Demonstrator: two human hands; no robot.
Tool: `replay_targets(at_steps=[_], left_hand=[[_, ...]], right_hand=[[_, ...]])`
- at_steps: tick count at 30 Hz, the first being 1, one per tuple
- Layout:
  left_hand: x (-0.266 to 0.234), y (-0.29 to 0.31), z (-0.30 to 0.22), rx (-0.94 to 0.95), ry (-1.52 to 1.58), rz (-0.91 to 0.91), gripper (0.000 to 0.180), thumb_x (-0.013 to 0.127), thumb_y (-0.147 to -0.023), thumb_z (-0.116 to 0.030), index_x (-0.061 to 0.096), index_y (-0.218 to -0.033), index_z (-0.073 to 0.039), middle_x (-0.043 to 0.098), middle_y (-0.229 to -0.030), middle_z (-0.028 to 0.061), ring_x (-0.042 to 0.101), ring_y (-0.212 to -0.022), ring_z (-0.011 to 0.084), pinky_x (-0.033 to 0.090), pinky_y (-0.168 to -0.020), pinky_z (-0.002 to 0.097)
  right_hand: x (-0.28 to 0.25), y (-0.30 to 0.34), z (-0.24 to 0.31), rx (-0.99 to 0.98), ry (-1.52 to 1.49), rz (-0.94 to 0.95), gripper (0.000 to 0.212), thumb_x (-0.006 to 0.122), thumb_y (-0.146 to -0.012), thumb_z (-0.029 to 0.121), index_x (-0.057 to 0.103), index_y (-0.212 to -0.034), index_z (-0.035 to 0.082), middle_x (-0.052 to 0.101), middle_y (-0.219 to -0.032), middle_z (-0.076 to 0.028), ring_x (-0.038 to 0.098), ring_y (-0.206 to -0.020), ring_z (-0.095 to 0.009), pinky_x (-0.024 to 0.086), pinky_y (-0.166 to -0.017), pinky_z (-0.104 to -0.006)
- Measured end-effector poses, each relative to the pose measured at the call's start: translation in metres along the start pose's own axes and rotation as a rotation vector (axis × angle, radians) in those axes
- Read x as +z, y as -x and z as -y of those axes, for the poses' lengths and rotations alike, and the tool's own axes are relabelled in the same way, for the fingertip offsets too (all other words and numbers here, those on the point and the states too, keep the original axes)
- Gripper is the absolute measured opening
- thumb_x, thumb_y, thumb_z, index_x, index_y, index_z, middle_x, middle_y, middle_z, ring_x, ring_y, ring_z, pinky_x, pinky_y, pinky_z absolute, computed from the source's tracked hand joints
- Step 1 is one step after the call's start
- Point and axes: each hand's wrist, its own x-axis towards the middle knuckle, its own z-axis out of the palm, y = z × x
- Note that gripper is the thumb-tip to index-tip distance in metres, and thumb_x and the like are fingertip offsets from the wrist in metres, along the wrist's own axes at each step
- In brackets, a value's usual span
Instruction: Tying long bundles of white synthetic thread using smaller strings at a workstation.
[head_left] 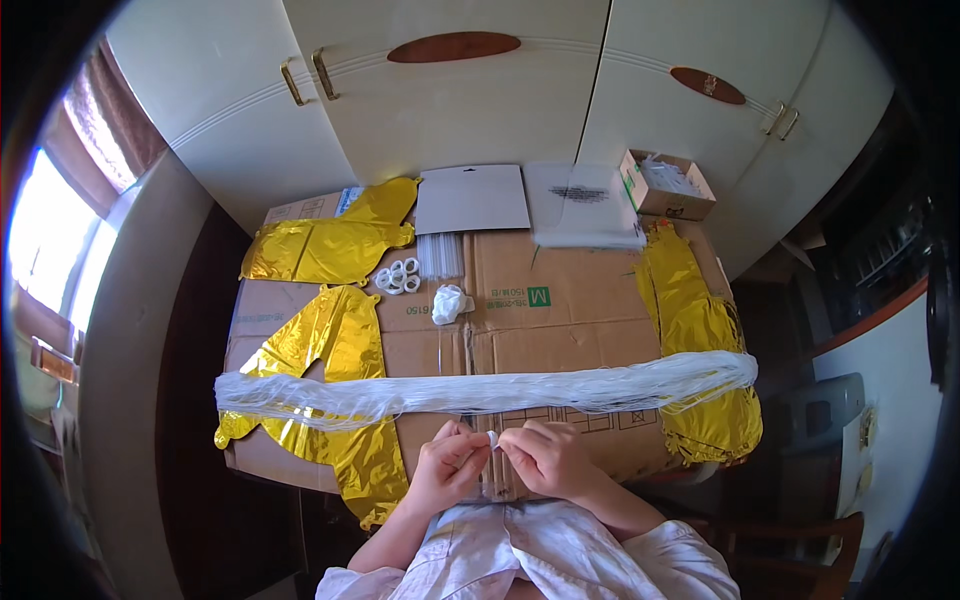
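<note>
My left hand is closed, thumb and fingers pinching a small white piece close in front of my body. My right hand is closed too, its fingertips at the other side of that piece. It is too small and too covered to name. Just beyond my hands, a long bundle of white strings stretches across the cardboard from left to right. Farther off sit several small white rings in a cluster and a crumpled white wad.
Flat gold foil balloons lie at the far left, near left and right. At the back are clear thin tubes, a grey card, a clear plastic bag and an open box of whitish pieces, before cabinet doors.
</note>
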Motion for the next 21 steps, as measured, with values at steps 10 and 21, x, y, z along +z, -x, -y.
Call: replay_targets(at_steps=[10, 21], left_hand=[[0.0, 0.001, 0.002, -0.237, 0.743, 0.056, 0.011, 0.058, -0.085, -0.002, 0.065, -0.089, 0.005, 0.06, -0.087, 0.0087, 0.059, -0.088, 0.0192, 0.046, -0.08, 0.0309], [0.01, -0.006, -0.001, 0.14, 0.1, -0.087, 0.028, 0.055, -0.08, 0.01, 0.062, -0.105, 0.001, 0.066, -0.098, 0.0102, 0.061, -0.087, 0.0199, 0.048, -0.082, 0.0283]], right_hand=[[0.022, 0.006, -0.023, 0.298, -0.408, 0.032, 0.005, 0.061, -0.082, 0.009, 0.062, -0.086, 0.006, 0.063, -0.077, -0.009, 0.063, -0.065, -0.026, 0.049, -0.055, -0.034], [0.022, 0.01, -0.004, 0.016, 0.142, -0.108, 0.01, 0.069, -0.073, 0.009, 0.062, -0.08, 0.01, 0.057, -0.066, -0.002, 0.056, -0.058, -0.018, 0.046, -0.051, -0.0301]])
